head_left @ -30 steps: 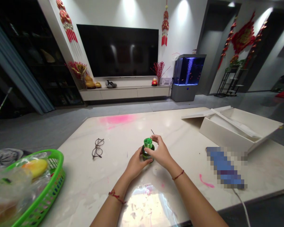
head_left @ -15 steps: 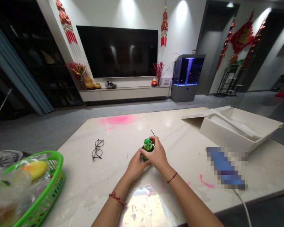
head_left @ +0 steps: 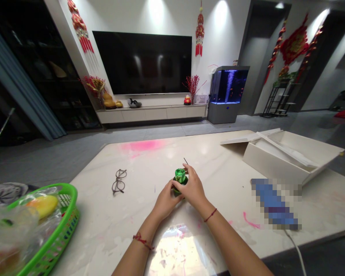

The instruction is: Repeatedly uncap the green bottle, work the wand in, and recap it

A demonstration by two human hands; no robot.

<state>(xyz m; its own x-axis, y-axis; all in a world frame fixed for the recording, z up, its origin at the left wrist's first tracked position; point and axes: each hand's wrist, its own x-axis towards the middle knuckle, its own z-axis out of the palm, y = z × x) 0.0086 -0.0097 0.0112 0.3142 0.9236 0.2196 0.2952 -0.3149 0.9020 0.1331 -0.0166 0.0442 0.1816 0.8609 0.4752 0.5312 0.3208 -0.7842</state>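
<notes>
Between my hands, at the middle of the table [head_left: 143, 237], stands a small round green object with a shiny, ridged top [head_left: 179, 174] and a darker lower part. Its kind is unclear. My left hand [head_left: 167, 200] wraps its near left side, and my right hand [head_left: 193, 186] curls around the right side with the index finger lifted beside the top. Much of the lower part is hidden by my fingers. Just behind my right fingertips a thin dark stick [head_left: 185, 161] shows. To the left, folded-out eyeglasses [head_left: 119, 181] lie on the tabletop.
A green plastic basket [head_left: 70, 214] holding bagged things and a yellow fruit stands at the left edge. On the right are an open white box [head_left: 276, 165], a blurred-out blue item [head_left: 273, 205] and a white cable [head_left: 297, 251]. Pink stains [head_left: 143, 145] mark the tabletop.
My right index finger has risen slightly off the shiny top. Otherwise both hands stay around the green object, and nothing else has visibly moved.
</notes>
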